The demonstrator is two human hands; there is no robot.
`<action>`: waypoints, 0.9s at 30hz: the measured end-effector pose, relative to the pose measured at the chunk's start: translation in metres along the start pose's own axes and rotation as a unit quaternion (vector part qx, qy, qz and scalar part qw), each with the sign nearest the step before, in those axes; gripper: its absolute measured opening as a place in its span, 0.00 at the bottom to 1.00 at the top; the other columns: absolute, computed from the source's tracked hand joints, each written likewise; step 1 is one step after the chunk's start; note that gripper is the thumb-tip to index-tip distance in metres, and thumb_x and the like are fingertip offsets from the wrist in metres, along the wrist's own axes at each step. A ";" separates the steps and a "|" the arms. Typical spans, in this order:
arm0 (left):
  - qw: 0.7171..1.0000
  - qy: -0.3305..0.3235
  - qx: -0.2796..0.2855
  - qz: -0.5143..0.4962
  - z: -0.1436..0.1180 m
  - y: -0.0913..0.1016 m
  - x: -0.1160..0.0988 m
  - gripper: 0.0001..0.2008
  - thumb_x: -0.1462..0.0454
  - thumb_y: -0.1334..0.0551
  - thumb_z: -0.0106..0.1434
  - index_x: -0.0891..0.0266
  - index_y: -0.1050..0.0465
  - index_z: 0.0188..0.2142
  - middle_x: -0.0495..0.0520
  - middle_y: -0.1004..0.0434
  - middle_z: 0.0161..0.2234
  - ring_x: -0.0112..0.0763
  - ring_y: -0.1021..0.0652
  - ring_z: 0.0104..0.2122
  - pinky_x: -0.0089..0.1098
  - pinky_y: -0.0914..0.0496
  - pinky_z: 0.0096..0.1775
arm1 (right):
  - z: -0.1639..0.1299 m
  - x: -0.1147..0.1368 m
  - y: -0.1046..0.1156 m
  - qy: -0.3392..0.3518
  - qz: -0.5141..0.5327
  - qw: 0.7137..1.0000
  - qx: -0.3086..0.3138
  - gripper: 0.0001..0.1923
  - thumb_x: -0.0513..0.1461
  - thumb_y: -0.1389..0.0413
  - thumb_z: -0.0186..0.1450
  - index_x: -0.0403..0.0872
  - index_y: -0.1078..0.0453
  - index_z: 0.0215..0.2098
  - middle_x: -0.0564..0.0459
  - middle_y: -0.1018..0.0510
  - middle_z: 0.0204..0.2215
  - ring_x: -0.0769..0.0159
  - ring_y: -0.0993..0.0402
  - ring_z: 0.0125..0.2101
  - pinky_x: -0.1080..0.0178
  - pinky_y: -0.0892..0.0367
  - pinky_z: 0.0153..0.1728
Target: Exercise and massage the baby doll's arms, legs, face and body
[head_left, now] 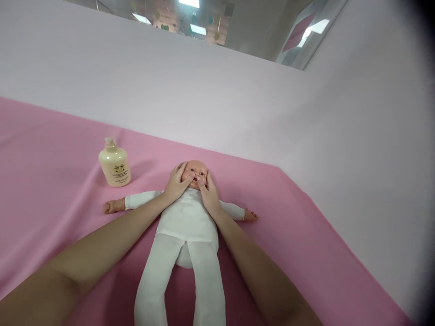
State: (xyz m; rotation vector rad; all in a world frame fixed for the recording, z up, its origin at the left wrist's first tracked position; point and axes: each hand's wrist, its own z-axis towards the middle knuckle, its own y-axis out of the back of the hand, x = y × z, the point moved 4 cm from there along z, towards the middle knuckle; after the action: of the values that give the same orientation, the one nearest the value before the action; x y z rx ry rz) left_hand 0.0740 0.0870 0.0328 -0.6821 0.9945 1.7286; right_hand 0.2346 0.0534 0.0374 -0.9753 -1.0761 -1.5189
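Soft, fairly dim light falls on the pink cloth (44, 167), with deeper shadow between the legs of the doll (188, 217) and a fainter one right of the bottle (115, 168), whose shoulder glints. Beyond the cloth's far edge, lamps (198, 30) glare white in the glass (251, 31). Past its right edge, dark blur borders the picture.

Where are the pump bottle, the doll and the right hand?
Pump bottle (114, 166): head view, on the front of its body.
Doll (188, 217): head view, on its white-clothed torso.
Right hand (209, 194): head view, on the back of the hand.
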 end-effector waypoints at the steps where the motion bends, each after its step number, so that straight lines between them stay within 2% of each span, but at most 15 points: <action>1: 1.000 -0.008 0.006 -0.006 0.000 0.000 -0.002 0.30 0.53 0.39 0.69 0.58 0.33 0.67 0.62 0.33 0.66 0.48 0.34 0.67 0.52 0.43 0.70 | -0.001 0.003 -0.001 0.021 -0.005 1.000 0.011 0.48 0.62 0.44 0.67 0.51 0.50 0.76 0.51 0.45 0.74 0.56 0.54 0.75 0.49 0.58 0.74; 4: 0.998 -0.037 0.043 -0.031 -0.001 0.001 -0.010 0.24 0.53 0.42 0.71 0.56 0.28 0.63 0.60 0.36 0.68 0.45 0.37 0.70 0.50 0.44 0.70 | -0.003 0.013 -0.002 0.080 -0.031 0.995 0.048 0.39 0.62 0.49 0.70 0.54 0.41 0.72 0.56 0.45 0.74 0.62 0.65 0.76 0.51 0.62 0.75; 6: 0.996 -0.045 0.062 -0.043 -0.002 0.002 -0.014 0.22 0.53 0.43 0.72 0.54 0.25 0.60 0.58 0.39 0.70 0.44 0.39 0.71 0.49 0.44 0.71 | -0.004 0.016 -0.002 0.090 -0.031 0.994 0.054 0.38 0.62 0.49 0.70 0.55 0.38 0.71 0.56 0.44 0.74 0.62 0.68 0.77 0.50 0.63 0.75; 10: 0.996 -0.039 0.059 -0.051 -0.001 0.003 -0.014 0.23 0.53 0.43 0.71 0.54 0.28 0.63 0.58 0.39 0.70 0.44 0.39 0.71 0.49 0.44 0.71 | -0.002 0.011 -0.001 0.054 -0.024 0.998 0.030 0.46 0.63 0.45 0.66 0.52 0.46 0.74 0.52 0.51 0.76 0.58 0.62 0.76 0.50 0.61 0.75; 15: 0.998 0.025 0.038 -0.037 0.001 0.002 -0.003 0.33 0.52 0.38 0.68 0.60 0.38 0.69 0.63 0.41 0.71 0.47 0.39 0.72 0.49 0.46 0.71 | -0.001 0.003 0.000 -0.018 -0.022 1.000 0.011 0.56 0.63 0.43 0.64 0.43 0.56 0.77 0.44 0.43 0.73 0.54 0.51 0.74 0.50 0.55 0.74; 17: 0.998 0.038 0.034 -0.036 0.001 0.002 -0.001 0.34 0.52 0.38 0.68 0.62 0.39 0.70 0.65 0.40 0.71 0.47 0.38 0.71 0.49 0.46 0.71 | -0.001 0.006 -0.001 -0.005 -0.013 1.000 0.020 0.53 0.63 0.43 0.65 0.45 0.55 0.77 0.46 0.44 0.74 0.55 0.52 0.75 0.50 0.56 0.74; 20: 0.998 0.013 0.038 -0.043 0.001 0.002 -0.001 0.32 0.52 0.40 0.69 0.59 0.37 0.69 0.62 0.38 0.70 0.45 0.38 0.71 0.49 0.46 0.71 | -0.002 0.014 -0.002 0.055 0.000 0.998 0.044 0.45 0.62 0.44 0.67 0.53 0.47 0.75 0.54 0.44 0.74 0.59 0.56 0.75 0.51 0.59 0.75; 22: 0.998 -0.002 0.043 -0.052 0.001 0.002 -0.001 0.30 0.53 0.42 0.70 0.57 0.36 0.69 0.60 0.37 0.70 0.43 0.38 0.71 0.48 0.45 0.71 | -0.003 0.018 -0.002 0.080 -0.002 0.995 0.054 0.41 0.61 0.45 0.68 0.55 0.43 0.73 0.56 0.42 0.73 0.60 0.56 0.75 0.51 0.60 0.75; 27: 0.994 0.018 0.031 -0.099 0.002 0.005 0.001 0.28 0.55 0.43 0.71 0.56 0.35 0.68 0.58 0.34 0.69 0.42 0.34 0.69 0.48 0.42 0.70 | -0.002 0.014 -0.001 0.062 -0.013 0.997 0.043 0.43 0.59 0.41 0.66 0.53 0.44 0.74 0.54 0.43 0.74 0.58 0.55 0.75 0.51 0.58 0.75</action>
State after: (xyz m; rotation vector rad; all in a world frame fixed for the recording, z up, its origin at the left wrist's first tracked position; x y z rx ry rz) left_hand 0.0693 0.0885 0.0349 -0.7485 0.9673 1.5117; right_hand 0.2306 0.0475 0.0499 -0.8007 -1.0606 -1.5196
